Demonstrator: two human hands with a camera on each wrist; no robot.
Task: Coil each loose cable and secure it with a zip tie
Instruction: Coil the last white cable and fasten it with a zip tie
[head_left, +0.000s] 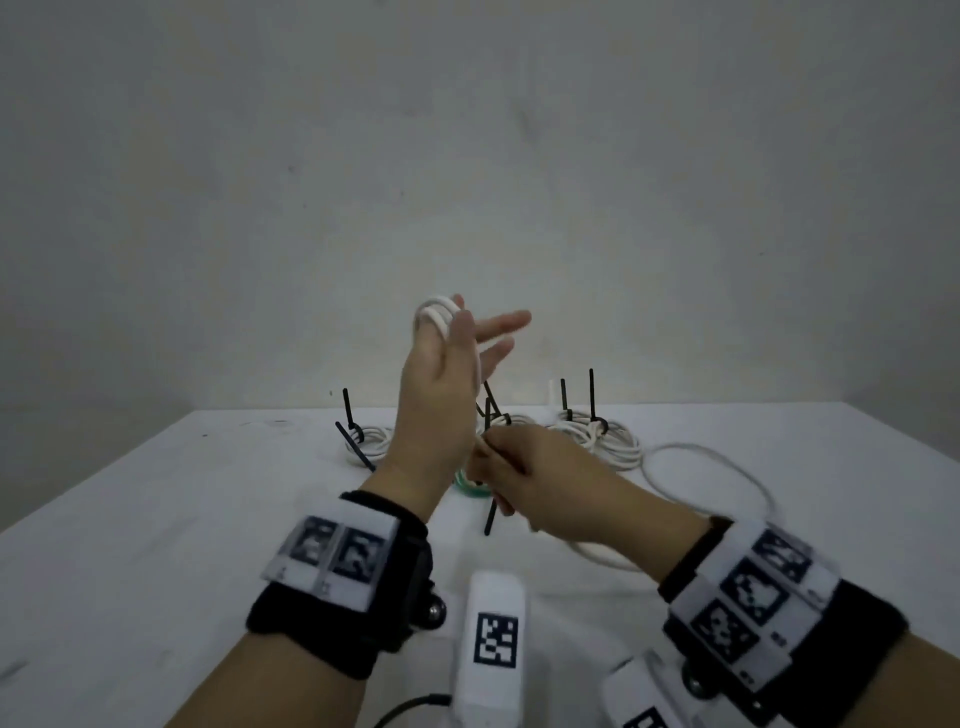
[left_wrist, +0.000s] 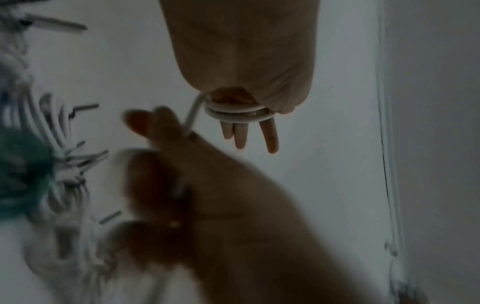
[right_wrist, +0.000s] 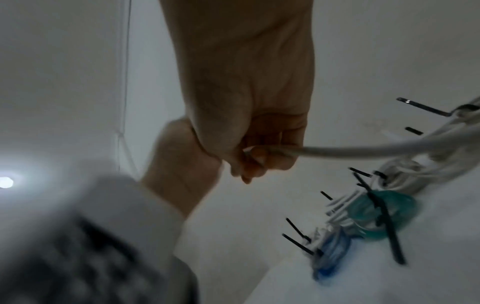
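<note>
Head view. The left hand (head_left: 441, 384) is raised above the white surface (head_left: 156, 519) with its fingers straight and spread; turns of a thin white round cable (head_left: 435, 312) are looped around those fingers. The right hand (head_left: 511, 467) sits lower, just beside the left wrist, its fingers curled around the same cable, whose loose length trails off to the right in an open loop on the surface. A black plastic zip tie (head_left: 491, 514) shows below the right hand — whether that hand holds it cannot be told. Behind the hands lie coiled white cable bundles (head_left: 597, 436), each bound with a black tie whose tail stands upright.

Left wrist view. Two or three turns of cable (left_wrist: 237, 114) encircle the straight left fingers (left_wrist: 270, 135). A short strand runs from the coil to the blurred right hand (left_wrist: 207, 195), which pinches it.

Right wrist view. The right hand (right_wrist: 249, 144) is closed in a fist on the white cable (right_wrist: 337, 149) — the cable leaves the fist toward the right. On the surface lie tied white bundles, a teal coil (right_wrist: 384, 214) and a blue coil (right_wrist: 330, 257), with black tie tails projecting.
</note>
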